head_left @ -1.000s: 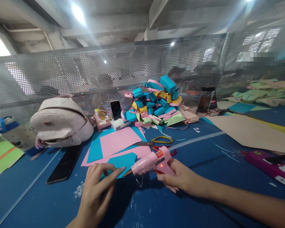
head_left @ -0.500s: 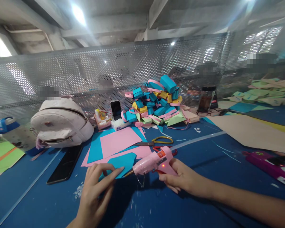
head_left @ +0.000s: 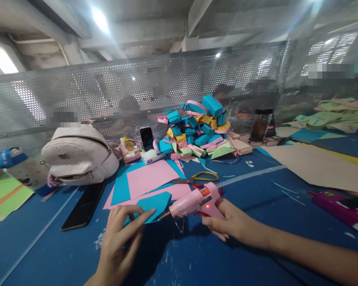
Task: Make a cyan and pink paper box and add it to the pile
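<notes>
My left hand (head_left: 123, 234) pinches a piece of blue paper (head_left: 159, 204) between thumb and fingers, just above the table. In my right hand (head_left: 232, 222) is a pink hot glue gun (head_left: 193, 200), gripped by its handle, with a small red light glowing on its side. Its metal nozzle points left and sits at the lower edge of the blue paper. Behind them lie pink sheets (head_left: 152, 178) and blue sheets (head_left: 121, 188). Scissors (head_left: 204, 177) with yellow handles rest beyond the glue gun.
A heap of folded paper pieces (head_left: 193, 129) stands by the perforated metal screen (head_left: 107, 87). To the left are a white backpack (head_left: 77, 155), a black phone (head_left: 83, 206) and a bottle (head_left: 24, 171). At right lie a large beige sheet (head_left: 322, 165) and a magenta tool (head_left: 337, 206).
The glue gun has shifted slightly right, its nozzle moving along the blue paper's lower edge. My left hand keeps its hold in the same place.
</notes>
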A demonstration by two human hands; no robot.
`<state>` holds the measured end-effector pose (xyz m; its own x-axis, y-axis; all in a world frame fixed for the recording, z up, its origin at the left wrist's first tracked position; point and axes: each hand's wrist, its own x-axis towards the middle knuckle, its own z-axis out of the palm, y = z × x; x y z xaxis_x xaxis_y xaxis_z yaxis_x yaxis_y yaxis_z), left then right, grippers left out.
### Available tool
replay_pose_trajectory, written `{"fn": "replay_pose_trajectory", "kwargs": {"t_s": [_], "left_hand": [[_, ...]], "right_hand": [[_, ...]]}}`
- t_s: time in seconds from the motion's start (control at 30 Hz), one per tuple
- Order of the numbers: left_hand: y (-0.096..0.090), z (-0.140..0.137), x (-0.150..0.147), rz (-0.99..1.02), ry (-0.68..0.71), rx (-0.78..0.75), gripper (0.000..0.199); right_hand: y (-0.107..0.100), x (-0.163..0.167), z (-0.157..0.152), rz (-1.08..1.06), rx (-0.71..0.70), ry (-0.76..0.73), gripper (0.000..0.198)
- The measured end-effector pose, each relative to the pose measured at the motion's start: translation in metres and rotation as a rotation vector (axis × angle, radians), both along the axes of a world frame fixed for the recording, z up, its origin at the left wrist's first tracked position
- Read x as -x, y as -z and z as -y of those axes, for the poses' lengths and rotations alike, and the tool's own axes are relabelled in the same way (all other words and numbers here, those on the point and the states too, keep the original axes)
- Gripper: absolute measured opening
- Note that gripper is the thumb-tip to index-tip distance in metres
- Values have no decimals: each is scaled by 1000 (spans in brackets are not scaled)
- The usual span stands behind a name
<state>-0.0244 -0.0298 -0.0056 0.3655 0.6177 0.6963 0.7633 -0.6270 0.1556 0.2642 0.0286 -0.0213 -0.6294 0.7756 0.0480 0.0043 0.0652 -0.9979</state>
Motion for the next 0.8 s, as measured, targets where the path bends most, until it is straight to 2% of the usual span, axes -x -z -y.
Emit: {"fn": "replay_pose_trajectory", "kwargs": {"t_s": [0.37,0.8], "left_hand": [[1,3,2,8,-5,5,50],[2,0,4,34,1,16,48]], "right_hand": [[2,-4,-4,-26,1,-35,41],[-2,-7,-4,23,-5,5,40]]}}
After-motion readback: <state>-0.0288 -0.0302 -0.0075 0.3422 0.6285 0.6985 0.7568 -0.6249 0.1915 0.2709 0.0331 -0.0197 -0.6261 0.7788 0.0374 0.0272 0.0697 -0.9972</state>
